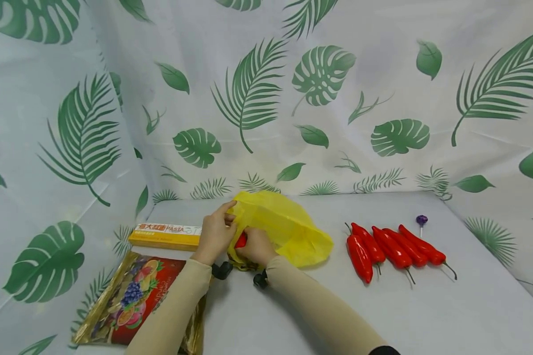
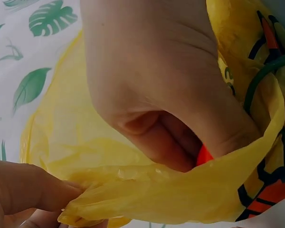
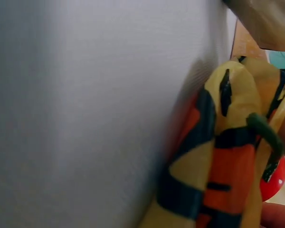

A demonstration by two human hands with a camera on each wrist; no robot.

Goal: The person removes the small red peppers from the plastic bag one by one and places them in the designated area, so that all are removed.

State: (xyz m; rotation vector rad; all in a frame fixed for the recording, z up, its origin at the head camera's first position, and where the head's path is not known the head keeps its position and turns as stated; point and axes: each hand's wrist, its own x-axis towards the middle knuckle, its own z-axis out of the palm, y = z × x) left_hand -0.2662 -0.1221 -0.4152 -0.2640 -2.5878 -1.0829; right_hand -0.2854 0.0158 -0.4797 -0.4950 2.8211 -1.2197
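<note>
A thin yellow plastic bag point(image 1: 284, 222) with dark and orange print lies crumpled at the middle of the table, its mouth toward the person. The left hand point(image 1: 216, 235) pinches the rim of the bag, seen at the lower left of the left wrist view. Reaching into the mouth, the right hand point(image 1: 257, 246) grips a red chili pepper point(image 1: 241, 240). Its green stem point(image 2: 259, 78) sticks out past the hand in the left wrist view. Most of this pepper is hidden by fingers and plastic; the right wrist view catches its glossy red end point(image 3: 275, 183).
Several red chili peppers point(image 1: 393, 246) lie in a row on the right, with a purple lollipop point(image 1: 421, 220) behind them. To the left are a yellow and white pasta box point(image 1: 164, 236) and a gold and red candy bag point(image 1: 137, 301). Leaf-print curtains point(image 1: 266, 172) stand behind.
</note>
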